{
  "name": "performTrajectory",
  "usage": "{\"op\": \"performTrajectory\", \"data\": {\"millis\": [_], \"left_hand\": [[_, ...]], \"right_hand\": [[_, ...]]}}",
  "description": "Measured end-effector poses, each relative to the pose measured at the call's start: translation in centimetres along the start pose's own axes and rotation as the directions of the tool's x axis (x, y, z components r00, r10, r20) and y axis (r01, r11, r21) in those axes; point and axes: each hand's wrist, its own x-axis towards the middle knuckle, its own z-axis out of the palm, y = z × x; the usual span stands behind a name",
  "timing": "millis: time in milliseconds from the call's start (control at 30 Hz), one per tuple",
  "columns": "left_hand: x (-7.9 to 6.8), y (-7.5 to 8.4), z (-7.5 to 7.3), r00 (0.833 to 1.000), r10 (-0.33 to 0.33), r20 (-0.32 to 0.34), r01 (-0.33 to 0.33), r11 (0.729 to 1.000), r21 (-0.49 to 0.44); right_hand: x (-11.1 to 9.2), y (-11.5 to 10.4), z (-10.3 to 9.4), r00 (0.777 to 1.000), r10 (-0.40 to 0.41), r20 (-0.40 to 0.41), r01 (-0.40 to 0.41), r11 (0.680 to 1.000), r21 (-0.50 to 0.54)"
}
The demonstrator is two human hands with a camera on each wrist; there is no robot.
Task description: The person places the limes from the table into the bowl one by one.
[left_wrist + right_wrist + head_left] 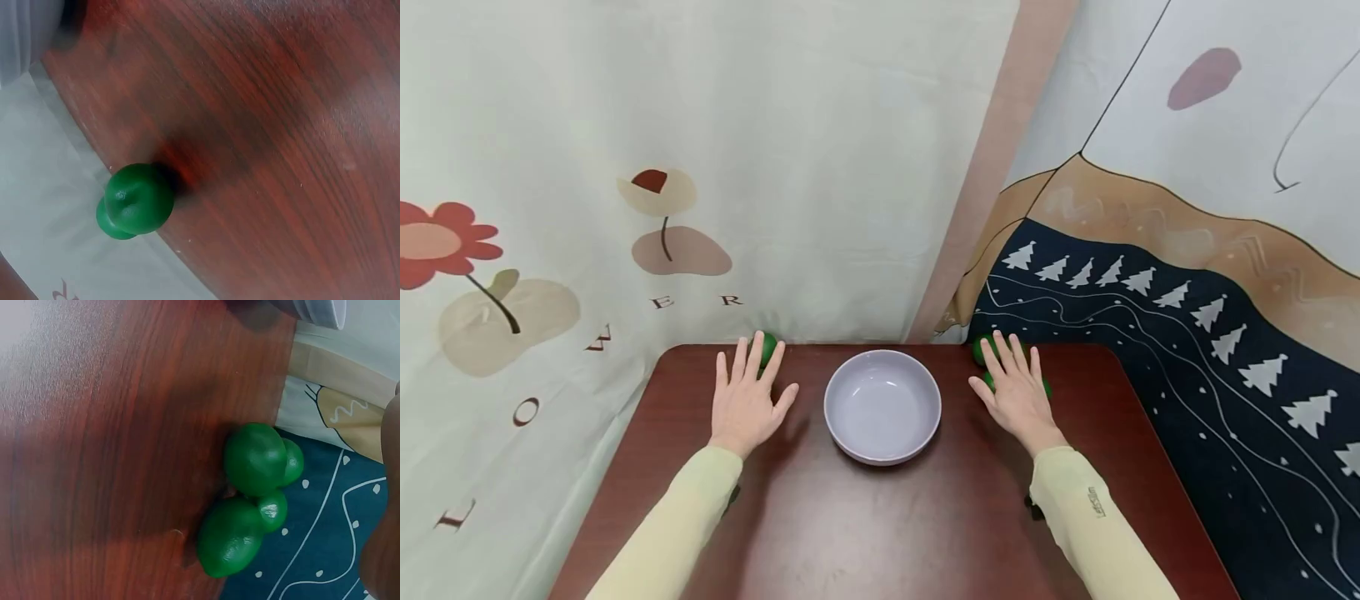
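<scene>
My left hand (747,407) reaches toward the table's far left, fingers spread and straight, palm down. A round, glossy green fruit (767,348) shows past its fingertips, and in the left wrist view a smaller green piece (111,222) peeks out behind the larger green fruit (140,199). My right hand (1021,398) is spread likewise above green fruits at the far right, partly covering them. In the right wrist view, a rounded green fruit (255,459) sits beside a lime-like one with a pointed tip (230,539), with smaller green pieces (272,510) behind. Neither hand grips anything.
Between the hands stands a pale lavender bowl (883,408) with nothing in it. The dark red-brown wooden table (880,533) has its far edge against a printed curtain (820,208). A dark cloth with white trees (1150,375) hangs at the right.
</scene>
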Motion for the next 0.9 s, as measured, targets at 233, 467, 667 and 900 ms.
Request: {"op": "performTrajectory", "data": {"millis": [233, 467, 667, 900], "left_hand": [[-0.1, 0.8, 0.7, 1.0, -0.003, -0.01, 0.002, 1.0, -0.023], [-0.4, 1.1, 1.1, 1.0, -0.01, -0.003, 0.01, 0.998, -0.058], [-0.6, 1.6, 1.5, 1.0, -0.008, -0.005, 0.007, 0.996, -0.087], [-0.7, 2.5, 1.9, 1.0, 0.002, -0.007, -0.003, 0.994, -0.105]], "right_hand": [[-0.5, 0.4, 0.4, 1.0, 0.012, 0.0, -0.012, 0.999, 0.035], [-0.5, 0.3, 0.9, 1.0, 0.01, -0.017, -0.009, 0.999, 0.047], [-0.6, 0.2, 1.1, 0.999, 0.005, -0.042, -0.002, 0.997, 0.073], [-0.6, 0.4, 1.5, 0.999, 0.02, -0.048, -0.016, 0.997, 0.077]]}}
